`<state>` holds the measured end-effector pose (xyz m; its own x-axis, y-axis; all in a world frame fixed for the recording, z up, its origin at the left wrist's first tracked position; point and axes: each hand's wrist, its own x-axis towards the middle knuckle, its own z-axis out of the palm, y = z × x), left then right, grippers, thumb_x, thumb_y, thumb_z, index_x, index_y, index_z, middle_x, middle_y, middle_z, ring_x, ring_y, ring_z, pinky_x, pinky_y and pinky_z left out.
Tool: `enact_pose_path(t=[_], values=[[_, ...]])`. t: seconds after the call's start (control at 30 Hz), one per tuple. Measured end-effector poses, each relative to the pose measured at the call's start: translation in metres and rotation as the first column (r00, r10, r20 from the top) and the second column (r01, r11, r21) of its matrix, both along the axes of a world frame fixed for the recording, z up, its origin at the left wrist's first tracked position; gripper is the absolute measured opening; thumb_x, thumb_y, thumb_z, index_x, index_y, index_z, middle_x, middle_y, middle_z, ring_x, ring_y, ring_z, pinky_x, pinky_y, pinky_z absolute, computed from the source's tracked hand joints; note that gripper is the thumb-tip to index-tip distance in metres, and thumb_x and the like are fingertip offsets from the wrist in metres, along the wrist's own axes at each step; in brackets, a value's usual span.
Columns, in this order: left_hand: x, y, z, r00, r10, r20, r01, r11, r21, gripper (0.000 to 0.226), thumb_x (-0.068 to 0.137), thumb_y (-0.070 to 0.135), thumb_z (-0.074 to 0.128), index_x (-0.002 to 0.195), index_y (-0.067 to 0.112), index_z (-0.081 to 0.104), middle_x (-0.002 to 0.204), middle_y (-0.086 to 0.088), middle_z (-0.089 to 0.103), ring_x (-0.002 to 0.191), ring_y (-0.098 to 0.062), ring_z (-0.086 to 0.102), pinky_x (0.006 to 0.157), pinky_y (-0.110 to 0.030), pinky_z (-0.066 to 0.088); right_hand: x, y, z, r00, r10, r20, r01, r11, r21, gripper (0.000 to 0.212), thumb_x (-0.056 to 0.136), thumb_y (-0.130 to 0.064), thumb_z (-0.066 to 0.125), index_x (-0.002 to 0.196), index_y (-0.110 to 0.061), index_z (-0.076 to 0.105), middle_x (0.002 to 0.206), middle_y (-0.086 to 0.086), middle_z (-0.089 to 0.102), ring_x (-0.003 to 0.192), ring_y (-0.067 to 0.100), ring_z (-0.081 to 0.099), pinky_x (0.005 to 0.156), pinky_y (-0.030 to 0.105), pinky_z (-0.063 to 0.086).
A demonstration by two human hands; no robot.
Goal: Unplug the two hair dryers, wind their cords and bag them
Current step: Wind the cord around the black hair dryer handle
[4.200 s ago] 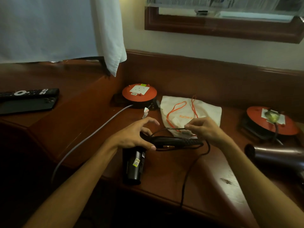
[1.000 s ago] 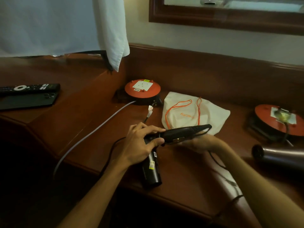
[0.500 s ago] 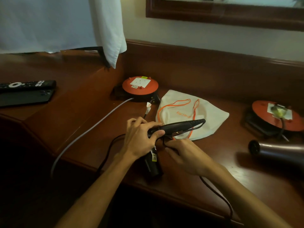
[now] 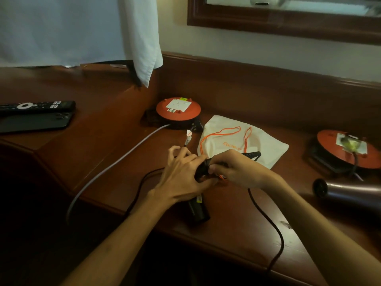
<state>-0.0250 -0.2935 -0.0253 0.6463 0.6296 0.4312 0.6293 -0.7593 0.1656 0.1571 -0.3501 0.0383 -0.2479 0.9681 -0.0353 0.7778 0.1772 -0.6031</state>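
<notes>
Nearest me, at the lower right of the frame, the black power cord (image 4: 266, 215) runs up from the table's front edge toward my hands. Just left of it the barrel of the black plastic hair dryer (image 4: 199, 209) lies on the dark red-brown wooden table (image 4: 237, 230), its muzzle pointing toward me.

At the centre of the frame my left hand (image 4: 181, 180) lies over the dryer's body with its fingers curled around it, gripping it. My right hand (image 4: 237, 172) meets it from the right, thumb and fingers closed on the dryer's folding handle, whose tip pokes out beyond my knuckles. A second loop of the black cord arcs out left of my left wrist.

At the right edge, well apart from my hands, lies a second hair dryer with a brownish metallic barrel (image 4: 350, 191).

Just behind my hands a white cloth drawstring bag with orange cords (image 4: 266, 145) lies flat on the table.

Farther back sit two round orange extension reels: one (image 4: 178, 110) above centre, with a grey cable (image 4: 115, 164) trailing off to the lower left, and one (image 4: 348, 149) at the right with a plug in its socket.

At the far left lie a black remote control (image 4: 37, 105) and a dark phone (image 4: 35, 122), touching side by side. A white cloth (image 4: 142, 44) hangs at the upper left.
</notes>
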Motion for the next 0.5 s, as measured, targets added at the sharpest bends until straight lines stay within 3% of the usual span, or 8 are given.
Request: enact_pose_path(t=[0.13, 0.27, 0.4, 0.5], values=[[0.003, 0.002, 0.0, 0.999, 0.013, 0.037, -0.012, 1.0, -0.027, 0.055, 0.092, 0.063, 0.033, 0.129, 0.032, 0.06, 0.103, 0.013, 0.07, 0.107, -0.013, 0.051, 0.105, -0.041, 0.021, -0.004, 0.001, 0.005, 1.0, -0.001, 0.021, 0.001, 1.0, 0.027, 0.02, 0.1, -0.017, 0.06, 0.094, -0.007, 0.077, 0.075, -0.006, 0.066, 0.067, 0.002, 0.059, 0.06, 0.015, 0.044], [0.003, 0.002, -0.001, 0.998, 0.031, 0.061, -0.029, 0.999, -0.036, 0.05, 0.09, 0.062, 0.038, 0.123, 0.033, 0.061, 0.104, 0.013, 0.07, 0.104, -0.014, 0.051, 0.102, -0.04, 0.022, -0.005, -0.002, 0.006, 1.0, 0.001, 0.016, -0.001, 1.0, 0.018, 0.021, 0.1, -0.021, 0.061, 0.092, -0.009, 0.076, 0.075, 0.003, 0.068, 0.065, 0.013, 0.06, 0.056, 0.023, 0.044], [0.003, 0.004, -0.003, 0.994, 0.032, 0.107, -0.022, 0.995, -0.094, 0.044, 0.088, 0.062, 0.048, 0.118, 0.034, 0.063, 0.104, 0.016, 0.068, 0.105, -0.011, 0.049, 0.104, -0.038, 0.02, 0.009, -0.008, 0.023, 0.996, -0.008, 0.094, 0.014, 0.998, -0.065, 0.014, 0.097, -0.019, 0.064, 0.099, -0.013, 0.076, 0.086, 0.004, 0.07, 0.077, 0.022, 0.064, 0.065, 0.032, 0.05], [0.002, 0.006, -0.005, 0.993, 0.007, 0.121, 0.008, 0.992, -0.126, 0.038, 0.09, 0.062, 0.052, 0.115, 0.036, 0.062, 0.103, 0.017, 0.063, 0.106, -0.008, 0.046, 0.105, -0.035, 0.018, 0.014, -0.005, 0.032, 0.966, -0.197, 0.165, 0.196, 0.98, 0.025, 0.012, 0.091, -0.024, 0.073, 0.087, -0.013, 0.072, 0.074, 0.0, 0.063, 0.067, 0.017, 0.059, 0.056, 0.027, 0.043]])
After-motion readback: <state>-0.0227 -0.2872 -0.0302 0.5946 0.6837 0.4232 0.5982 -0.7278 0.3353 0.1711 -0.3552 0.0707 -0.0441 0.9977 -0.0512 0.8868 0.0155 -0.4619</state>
